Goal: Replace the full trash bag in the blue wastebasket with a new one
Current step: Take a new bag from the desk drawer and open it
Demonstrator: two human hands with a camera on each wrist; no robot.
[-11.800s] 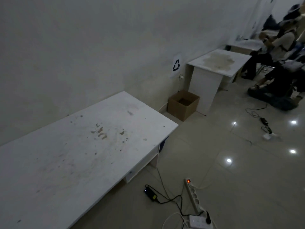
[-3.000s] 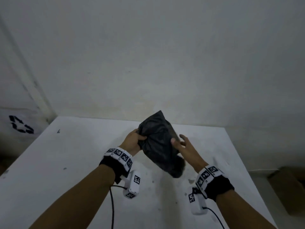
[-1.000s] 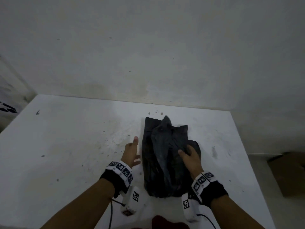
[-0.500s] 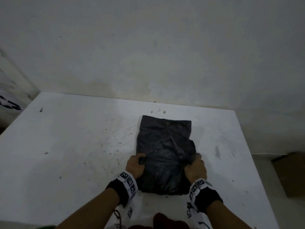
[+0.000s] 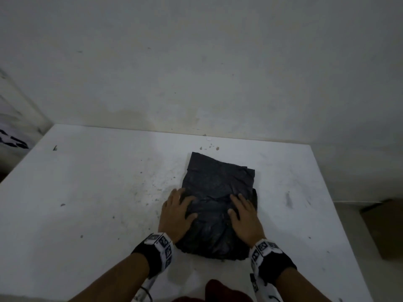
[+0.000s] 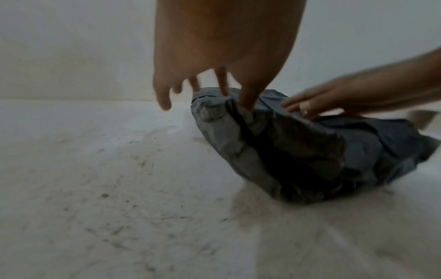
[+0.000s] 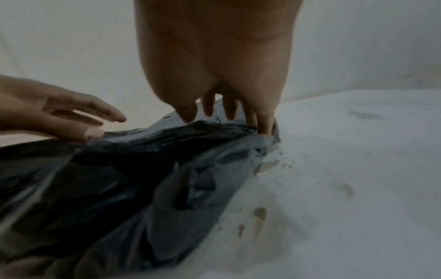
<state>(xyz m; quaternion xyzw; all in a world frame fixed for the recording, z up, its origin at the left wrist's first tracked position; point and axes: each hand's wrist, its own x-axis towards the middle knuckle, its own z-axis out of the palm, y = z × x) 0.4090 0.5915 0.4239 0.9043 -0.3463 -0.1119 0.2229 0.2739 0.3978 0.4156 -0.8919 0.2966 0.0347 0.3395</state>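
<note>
A folded black trash bag (image 5: 218,192) lies flat on the white table (image 5: 98,192), a little right of the middle. My left hand (image 5: 177,211) rests on the bag's left side with straight, spread fingers, some of them on the table beside it. My right hand (image 5: 242,214) lies flat on the bag's right side. In the left wrist view the left hand (image 6: 203,90) touches the crumpled bag (image 6: 310,151) from above. In the right wrist view the fingertips of the right hand (image 7: 226,115) press the bag (image 7: 119,179). The blue wastebasket is not in view.
The table stands against a white wall (image 5: 196,73). Dirt specks and stains mark the tabletop. A brown cardboard box (image 5: 386,227) sits on the floor to the right. A recycling sign (image 5: 11,140) shows at the far left edge.
Both hands held the bag's near corners half a second ago; now they lie flat on top of it, further forward, and the bag's near part is pressed down.
</note>
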